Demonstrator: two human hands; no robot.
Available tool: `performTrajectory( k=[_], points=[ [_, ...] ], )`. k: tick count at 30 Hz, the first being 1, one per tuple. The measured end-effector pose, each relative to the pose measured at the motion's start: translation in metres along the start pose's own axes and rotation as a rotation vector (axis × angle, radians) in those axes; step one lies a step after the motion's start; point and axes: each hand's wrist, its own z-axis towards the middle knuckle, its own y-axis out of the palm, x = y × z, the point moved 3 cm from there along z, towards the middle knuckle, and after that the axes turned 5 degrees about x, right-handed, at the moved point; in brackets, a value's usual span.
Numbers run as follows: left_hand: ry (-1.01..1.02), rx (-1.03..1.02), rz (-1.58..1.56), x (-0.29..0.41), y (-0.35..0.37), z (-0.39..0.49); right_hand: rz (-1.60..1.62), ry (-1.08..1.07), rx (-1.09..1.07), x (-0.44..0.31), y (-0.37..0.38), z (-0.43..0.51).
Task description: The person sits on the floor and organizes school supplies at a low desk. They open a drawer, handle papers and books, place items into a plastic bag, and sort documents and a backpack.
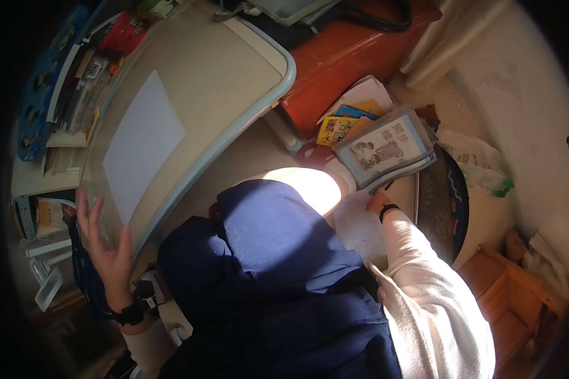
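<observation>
My left hand [105, 251] is raised at the near left edge of the desk, its fingers spread and holding nothing. On the desk [218, 61] lies a white sheet of paper [144, 142]. My right hand [377, 201] reaches down at my right side, touching the lower edge of a clear zippered document pouch [384, 147] with a printed booklet inside; its fingers are partly hidden, so its grip cannot be told. Below that hand a pale sheet of paper [358, 225] lies beside my leg. Behind the pouch are a yellow booklet [336, 131], a blue booklet [355, 112] and loose papers [372, 92].
A reddish-brown wooden cabinet [341, 57] stands beyond the booklets. A plastic bag [479, 161] lies by the wall at right, near a round dark cushion-like object [438, 203]. A wooden stool-like piece [507, 289] is at lower right. Shelves with stationery [83, 97] line the left.
</observation>
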Motion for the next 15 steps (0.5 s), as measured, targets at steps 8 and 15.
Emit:
performTrajectory(
  k=[8, 15],
  points=[
    [-0.058, -0.023, -0.261, 0.011, 0.003, -0.013, 0.262, -0.336, 0.38, -0.092, -0.191, -0.085],
    [-0.008, -0.171, -0.623, 0.038, 0.008, -0.037, 1.648, -0.966, 0.561, -0.219, -0.366, -0.247]
  ],
)
